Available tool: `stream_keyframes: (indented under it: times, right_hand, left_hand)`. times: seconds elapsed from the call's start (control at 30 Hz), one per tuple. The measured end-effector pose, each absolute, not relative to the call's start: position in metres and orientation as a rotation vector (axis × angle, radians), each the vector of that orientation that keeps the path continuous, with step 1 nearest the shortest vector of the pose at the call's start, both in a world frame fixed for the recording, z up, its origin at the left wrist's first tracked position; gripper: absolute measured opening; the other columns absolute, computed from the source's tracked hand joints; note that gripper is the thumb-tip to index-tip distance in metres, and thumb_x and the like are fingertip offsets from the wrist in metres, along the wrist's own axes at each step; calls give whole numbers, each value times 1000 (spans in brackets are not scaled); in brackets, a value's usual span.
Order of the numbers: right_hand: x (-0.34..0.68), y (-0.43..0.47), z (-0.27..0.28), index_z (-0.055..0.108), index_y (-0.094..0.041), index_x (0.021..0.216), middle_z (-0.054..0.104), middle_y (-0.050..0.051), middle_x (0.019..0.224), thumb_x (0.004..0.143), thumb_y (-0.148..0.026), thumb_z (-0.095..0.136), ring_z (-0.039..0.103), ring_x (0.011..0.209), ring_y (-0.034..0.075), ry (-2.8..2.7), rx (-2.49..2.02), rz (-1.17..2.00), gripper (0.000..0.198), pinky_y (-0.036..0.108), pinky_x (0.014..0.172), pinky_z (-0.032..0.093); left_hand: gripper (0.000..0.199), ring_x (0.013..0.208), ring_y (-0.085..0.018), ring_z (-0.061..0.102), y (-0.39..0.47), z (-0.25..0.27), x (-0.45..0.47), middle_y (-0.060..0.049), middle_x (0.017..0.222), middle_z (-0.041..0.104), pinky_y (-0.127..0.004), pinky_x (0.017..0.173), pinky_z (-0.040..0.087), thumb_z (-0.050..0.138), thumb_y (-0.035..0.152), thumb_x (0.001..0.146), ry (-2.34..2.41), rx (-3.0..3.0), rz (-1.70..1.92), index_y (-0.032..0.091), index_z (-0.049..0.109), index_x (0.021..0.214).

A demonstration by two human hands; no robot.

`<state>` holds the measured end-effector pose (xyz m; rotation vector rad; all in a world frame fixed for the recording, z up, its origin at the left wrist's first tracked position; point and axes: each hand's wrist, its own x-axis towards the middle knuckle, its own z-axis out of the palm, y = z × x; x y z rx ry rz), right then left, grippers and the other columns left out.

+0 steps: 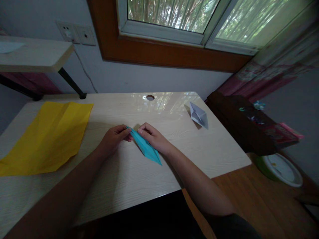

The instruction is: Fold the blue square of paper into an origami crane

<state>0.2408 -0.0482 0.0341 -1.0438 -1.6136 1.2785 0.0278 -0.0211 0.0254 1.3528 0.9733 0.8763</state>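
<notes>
Between my hands is a folded piece of blue paper [147, 148], long and narrow with pointed ends, held over the desk. My left hand [116, 135] pinches its far left tip between thumb and fingers. Along its right edge, near the same end, my right hand [154, 136] grips it with the thumb on top. The near end of the paper points toward me and to the right, free of both hands. Fingers beneath the paper are partly hidden.
A folded white paper boat [198, 115] sits at the desk's back right. A yellow sheet [53, 136] lies on the left. The desk [211, 152] has a round cable hole [150, 97] at the back. A raised shelf [32, 54] stands back left; a green-white bin [281, 169] is on the floor.
</notes>
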Motion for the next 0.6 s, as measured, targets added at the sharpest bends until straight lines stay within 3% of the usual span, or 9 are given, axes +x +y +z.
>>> stream_keyframes:
  times: [0.6]
  right_hand:
    - [243, -48, 31, 54, -23, 91, 53, -3, 84, 89, -48, 70, 49, 76, 13, -1490, -973, 1493, 30, 26, 67, 38]
  left_hand:
    - [27, 69, -15, 68, -24, 20, 28, -2, 74, 72, -26, 70, 58, 72, 43, 89, 935, 1324, 956, 16, 73, 82]
